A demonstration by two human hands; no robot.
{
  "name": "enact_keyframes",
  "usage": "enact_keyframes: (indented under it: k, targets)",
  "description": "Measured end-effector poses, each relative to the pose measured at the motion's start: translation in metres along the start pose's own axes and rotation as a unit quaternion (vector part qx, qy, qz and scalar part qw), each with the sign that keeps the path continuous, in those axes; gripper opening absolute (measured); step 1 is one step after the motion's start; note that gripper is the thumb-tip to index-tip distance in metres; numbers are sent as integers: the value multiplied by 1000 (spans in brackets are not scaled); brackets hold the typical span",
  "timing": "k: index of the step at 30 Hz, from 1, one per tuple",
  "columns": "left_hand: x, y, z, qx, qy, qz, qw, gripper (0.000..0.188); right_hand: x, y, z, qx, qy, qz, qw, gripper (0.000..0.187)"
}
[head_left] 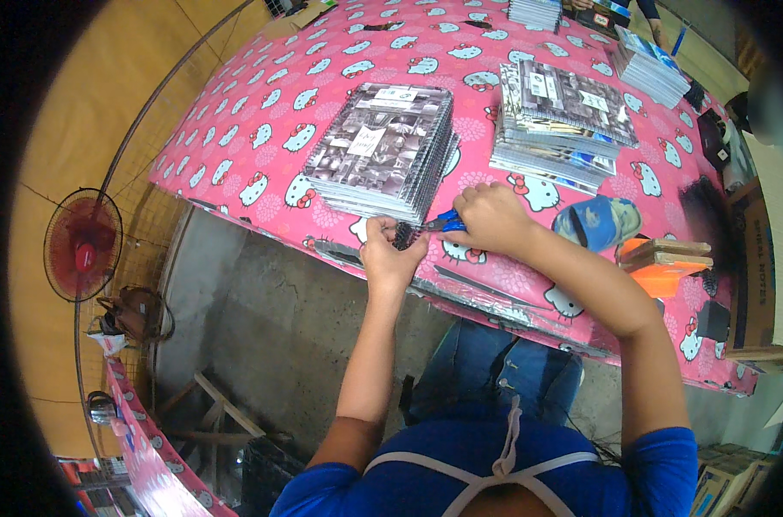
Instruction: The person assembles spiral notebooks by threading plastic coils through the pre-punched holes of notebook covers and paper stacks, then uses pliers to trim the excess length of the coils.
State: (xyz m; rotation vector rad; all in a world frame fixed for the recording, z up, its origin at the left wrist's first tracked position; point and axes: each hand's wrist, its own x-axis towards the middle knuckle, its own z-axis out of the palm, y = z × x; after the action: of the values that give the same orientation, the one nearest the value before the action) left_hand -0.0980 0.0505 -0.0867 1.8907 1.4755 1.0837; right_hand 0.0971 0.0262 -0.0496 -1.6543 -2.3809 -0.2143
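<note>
My left hand (pixel 389 260) is closed near the table's front edge, pinching a short black spiral coil (pixel 403 235) between thumb and fingers. From the right, my right hand (pixel 496 221) grips blue-handled pliers (pixel 447 221), whose tip meets the coil. Just beyond both hands stands a stack of spiral notebooks (pixel 378 142) with grey photo-patterned covers, its bound edge facing right. It cannot be made out whether the held coil belongs to a notebook. A second notebook stack (pixel 568 108), less evenly piled, lies farther right.
Pink patterned cloth (pixel 262 138) covers the table. Right of my forearm lie a blue cap-like item (pixel 596 222), an orange holder with wooden pieces (pixel 667 263) and a cardboard box (pixel 758 258). More notebooks (pixel 650 69) and another person's arm (pixel 658 33) are at the far right.
</note>
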Motion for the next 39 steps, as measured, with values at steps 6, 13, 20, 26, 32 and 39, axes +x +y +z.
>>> enact_keyframes:
  k: [6, 13, 20, 26, 32, 39]
  targets:
    - [-2, 7, -10, -74, -34, -109, 991, 46, -1, -4, -15, 30, -137, 60, 988, 50]
    - [-3, 10, -4, 0, -16, -5, 1000, 41, 7, -3, -4, -77, -12, -14, 997, 49]
    - [-2, -7, -8, -4, -25, 7, 1000, 36, 14, -18, -34, 59, -289, 116, 948, 52]
    - [71, -64, -79, -333, 118, -126, 927, 24, -54, 8, -1, 67, 39, 89, 993, 66]
    - [195, -156, -99, 194, 300, 122, 926, 26, -56, 3, 14, 115, 54, 104, 986, 63]
    - [211, -133, -82, 352, 94, -51, 930, 46, -62, 11, 14, 136, 62, 105, 983, 62]
